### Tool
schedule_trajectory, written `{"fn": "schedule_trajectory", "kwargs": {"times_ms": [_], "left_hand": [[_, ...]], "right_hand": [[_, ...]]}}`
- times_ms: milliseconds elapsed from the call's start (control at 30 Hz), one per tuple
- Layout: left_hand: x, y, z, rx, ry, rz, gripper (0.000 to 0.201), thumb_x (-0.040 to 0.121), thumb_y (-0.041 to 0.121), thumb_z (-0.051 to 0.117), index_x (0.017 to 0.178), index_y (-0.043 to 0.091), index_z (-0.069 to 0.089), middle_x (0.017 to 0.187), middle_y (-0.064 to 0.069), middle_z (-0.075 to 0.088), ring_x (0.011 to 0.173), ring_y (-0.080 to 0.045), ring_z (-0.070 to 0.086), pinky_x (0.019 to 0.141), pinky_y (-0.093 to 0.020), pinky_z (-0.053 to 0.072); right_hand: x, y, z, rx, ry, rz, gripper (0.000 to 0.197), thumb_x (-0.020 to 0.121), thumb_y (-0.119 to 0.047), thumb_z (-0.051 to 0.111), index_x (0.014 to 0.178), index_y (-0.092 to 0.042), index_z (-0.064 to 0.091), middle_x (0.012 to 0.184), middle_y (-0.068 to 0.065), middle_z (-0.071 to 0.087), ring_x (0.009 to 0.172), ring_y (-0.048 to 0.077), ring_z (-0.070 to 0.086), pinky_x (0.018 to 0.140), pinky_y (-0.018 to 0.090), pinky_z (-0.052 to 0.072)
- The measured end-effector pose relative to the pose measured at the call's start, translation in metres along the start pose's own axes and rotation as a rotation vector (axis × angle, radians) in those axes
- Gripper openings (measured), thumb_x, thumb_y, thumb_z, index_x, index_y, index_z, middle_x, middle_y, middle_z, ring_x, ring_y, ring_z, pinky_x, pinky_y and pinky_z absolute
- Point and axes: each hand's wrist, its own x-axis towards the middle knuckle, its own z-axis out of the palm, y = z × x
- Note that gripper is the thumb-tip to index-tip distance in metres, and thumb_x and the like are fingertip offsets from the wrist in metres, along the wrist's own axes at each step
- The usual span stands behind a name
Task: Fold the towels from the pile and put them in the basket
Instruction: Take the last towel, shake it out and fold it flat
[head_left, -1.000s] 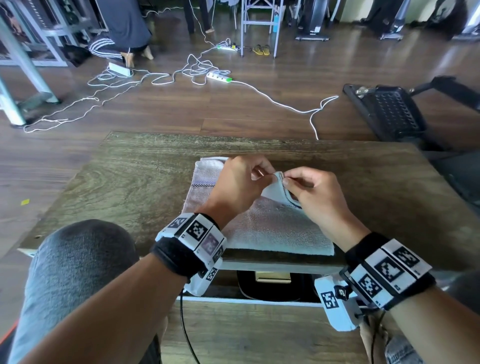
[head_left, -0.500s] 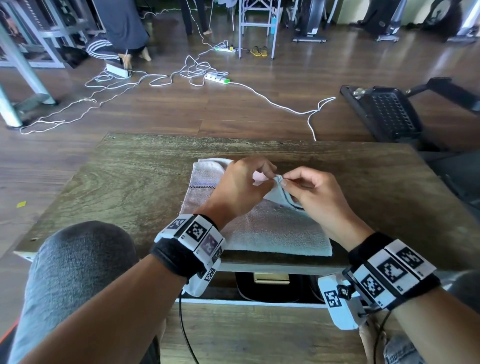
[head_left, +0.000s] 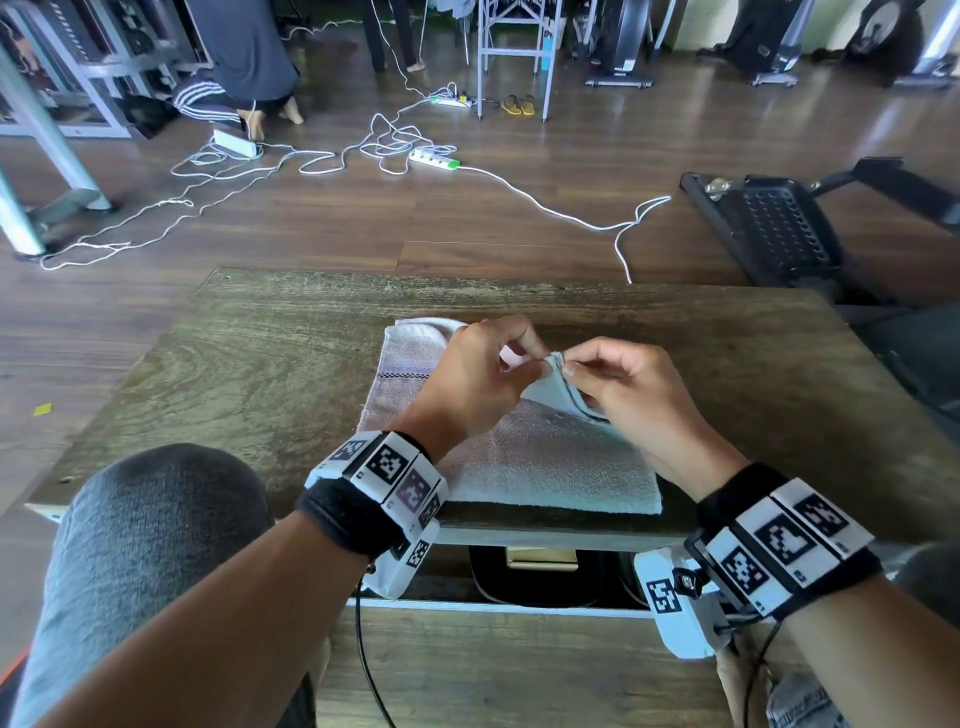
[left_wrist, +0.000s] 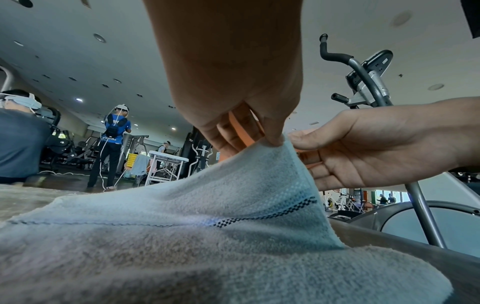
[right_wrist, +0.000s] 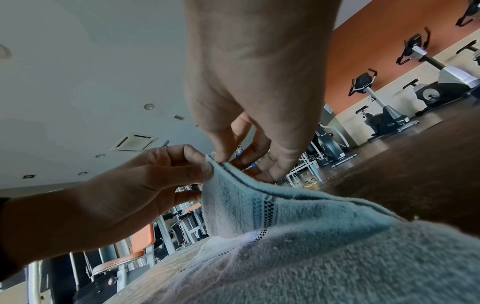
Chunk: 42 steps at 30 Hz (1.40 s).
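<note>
A pale blue-white towel with a dark checked stripe lies flat on the wooden table. One far corner of the towel is lifted off the surface. My left hand and my right hand pinch that raised corner side by side, thumb against forefinger. In the left wrist view the left hand holds the corner tip, with the right hand just beside it. The right wrist view shows the right hand on the hem and the left hand next to it. No basket is in view.
My bent knee in grey fabric sits at the table's near left edge. A dark object shows under the table's front edge. White cables and power strips lie on the floor beyond. Exercise equipment stands at the right.
Both hands stay at the lifted corner with only small finger shifts. The towel remains in place on the table.
</note>
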Motion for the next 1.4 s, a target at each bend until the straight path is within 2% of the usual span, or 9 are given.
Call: {"fn": "schedule_trajectory", "kwargs": {"times_ms": [100,367,567,667,767,933,1100,1267,1400], "left_hand": [[-0.001,0.002,0.000,0.013,-0.015,0.000,0.007,0.087,0.013,0.072,0.084,0.010,0.066,0.086,0.001,0.068,0.057,0.002,0.057,0.055,-0.015,0.042],[-0.001,0.003,0.001,0.006,-0.016,-0.024,0.005,0.089,0.009,0.067,0.085,0.012,0.065,0.083,0.003,0.067,0.055,0.005,0.056,0.056,-0.011,0.038],[-0.001,0.006,0.002,0.016,-0.024,-0.017,0.005,0.090,0.007,0.066,0.086,0.009,0.064,0.081,0.002,0.065,0.057,0.008,0.055,0.055,-0.007,0.037],[-0.001,0.005,0.002,0.035,-0.016,-0.010,0.005,0.090,0.006,0.066,0.086,0.009,0.064,0.078,0.004,0.063,0.060,0.007,0.055,0.057,-0.007,0.036],[0.000,0.001,0.003,0.048,-0.013,0.007,0.006,0.089,0.008,0.066,0.085,0.012,0.064,0.078,0.005,0.064,0.066,0.001,0.056,0.061,-0.015,0.043],[0.001,-0.002,0.003,0.110,-0.033,0.053,0.010,0.088,0.008,0.066,0.083,0.015,0.061,0.076,0.007,0.063,0.072,-0.005,0.058,0.064,-0.028,0.050],[0.001,-0.002,0.006,0.124,-0.053,0.090,0.010,0.089,0.009,0.065,0.082,0.015,0.060,0.072,0.007,0.060,0.067,-0.015,0.057,0.061,-0.041,0.050],[-0.001,-0.002,0.009,0.148,-0.062,0.106,0.008,0.088,0.010,0.064,0.084,0.015,0.060,0.072,0.013,0.058,0.068,-0.013,0.056,0.061,-0.042,0.050],[0.000,-0.003,0.010,0.095,-0.081,0.099,0.006,0.088,0.013,0.066,0.084,0.014,0.062,0.076,0.008,0.064,0.074,-0.014,0.061,0.066,-0.037,0.051]], "right_hand": [[0.001,0.002,0.000,-0.002,0.004,0.014,0.014,0.092,-0.012,0.071,0.091,-0.024,0.078,0.076,-0.016,0.073,0.069,-0.004,0.062,0.078,0.025,0.047],[0.001,0.001,0.001,-0.038,0.007,-0.021,0.010,0.093,-0.011,0.069,0.094,-0.017,0.077,0.076,-0.016,0.072,0.069,-0.004,0.061,0.074,0.021,0.047],[0.001,0.000,0.000,-0.117,-0.007,-0.067,0.009,0.093,-0.011,0.069,0.096,-0.015,0.077,0.083,-0.008,0.072,0.066,-0.006,0.060,0.066,0.010,0.043],[0.001,-0.001,-0.001,-0.166,-0.017,-0.093,0.010,0.094,-0.012,0.068,0.095,-0.016,0.077,0.088,-0.006,0.075,0.075,0.000,0.066,0.069,0.012,0.048],[0.000,-0.003,-0.001,-0.192,-0.026,-0.107,0.009,0.093,-0.012,0.068,0.094,-0.016,0.076,0.089,-0.007,0.074,0.083,0.005,0.068,0.073,0.011,0.048],[-0.004,-0.006,0.001,-0.132,-0.044,-0.069,0.012,0.096,-0.024,0.066,0.092,-0.017,0.075,0.074,-0.012,0.069,0.066,-0.002,0.060,0.065,0.012,0.043],[-0.005,-0.005,0.005,-0.170,-0.053,-0.075,0.013,0.093,-0.026,0.069,0.102,-0.019,0.075,0.090,-0.008,0.075,0.082,0.002,0.070,0.073,0.016,0.052],[-0.001,0.001,0.006,-0.290,-0.026,-0.104,0.009,0.091,-0.026,0.072,0.096,-0.020,0.075,0.086,-0.009,0.074,0.076,0.005,0.068,0.066,0.019,0.051],[0.000,0.000,0.004,-0.353,-0.005,-0.140,0.004,0.091,-0.022,0.072,0.092,-0.019,0.073,0.081,-0.006,0.072,0.070,0.013,0.065,0.059,0.024,0.048]]}}
